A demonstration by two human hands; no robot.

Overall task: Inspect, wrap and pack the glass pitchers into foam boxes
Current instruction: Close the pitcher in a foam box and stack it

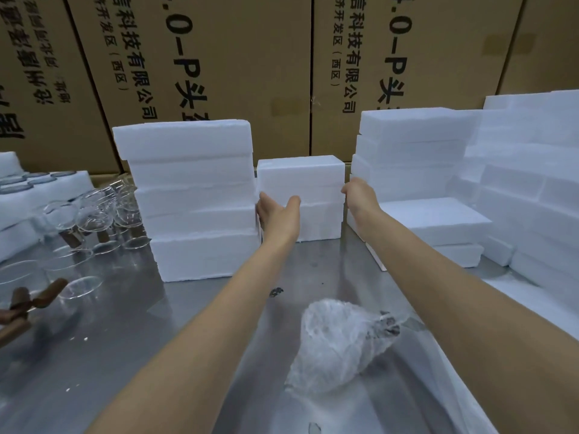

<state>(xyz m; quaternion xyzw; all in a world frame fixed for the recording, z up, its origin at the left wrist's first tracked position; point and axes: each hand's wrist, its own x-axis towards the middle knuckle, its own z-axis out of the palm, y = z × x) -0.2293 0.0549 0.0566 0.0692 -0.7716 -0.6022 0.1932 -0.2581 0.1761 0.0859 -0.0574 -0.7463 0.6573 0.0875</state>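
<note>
Wrapped pitcher (340, 343) lies nearest on steel table (131, 333), btwn the forearms. Far left: bare glass pitchers (91, 211) w/ brown handles, then tall foam stack (197, 198). Left hand (277, 214) grips left side of short centre foam box stack (302, 195), thumb across front. Right hand (358, 195) at its right edge, fingers curled round it. More foam boxes (416, 151) right.

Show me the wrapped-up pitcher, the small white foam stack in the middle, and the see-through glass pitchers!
bubble-wrapped glass pitcher (336, 341), head view, middle of its wrapped body
short white foam box stack (308, 177), head view, upper front face
bare clear glass pitchers (94, 214), head view, middle of the cluster
</note>
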